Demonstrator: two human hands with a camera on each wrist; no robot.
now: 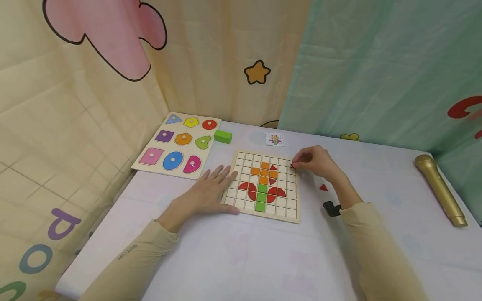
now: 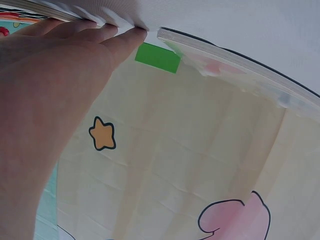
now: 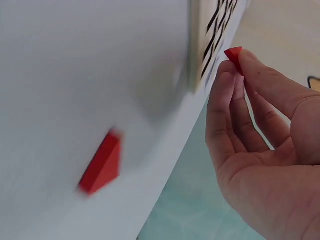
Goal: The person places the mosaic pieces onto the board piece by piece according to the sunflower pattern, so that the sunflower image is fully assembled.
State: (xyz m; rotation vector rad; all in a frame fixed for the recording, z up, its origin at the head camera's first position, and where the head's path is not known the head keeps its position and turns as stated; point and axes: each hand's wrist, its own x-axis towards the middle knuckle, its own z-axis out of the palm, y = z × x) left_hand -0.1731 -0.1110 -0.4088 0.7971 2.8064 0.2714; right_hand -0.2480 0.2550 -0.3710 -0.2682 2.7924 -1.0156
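A wooden grid board point(image 1: 269, 216) lies on the table, with orange, red and green pieces in its cells forming a flower. My left hand point(image 1: 211, 192) rests flat with fingers spread, fingertips and thumb at the board's left edge. Thumb and fingertips of my right hand point(image 1: 318, 162) pinch a small red triangle piece point(image 3: 234, 53) over the board's upper right corner. Another red triangle point(image 1: 323, 187) lies loose on the table right of the board; it looks large and blurred in the right wrist view. Two red triangles sit beside the orange pieces.
Behind the grid board lies a small picture card point(image 1: 275, 139) with a flower pattern. A green block point(image 1: 223, 136) stands beside a shape puzzle board point(image 1: 162, 145) at the back left. Near the right sleeve is a black object point(image 1: 331, 208); a gold microphone point(image 1: 440, 190) lies far right.
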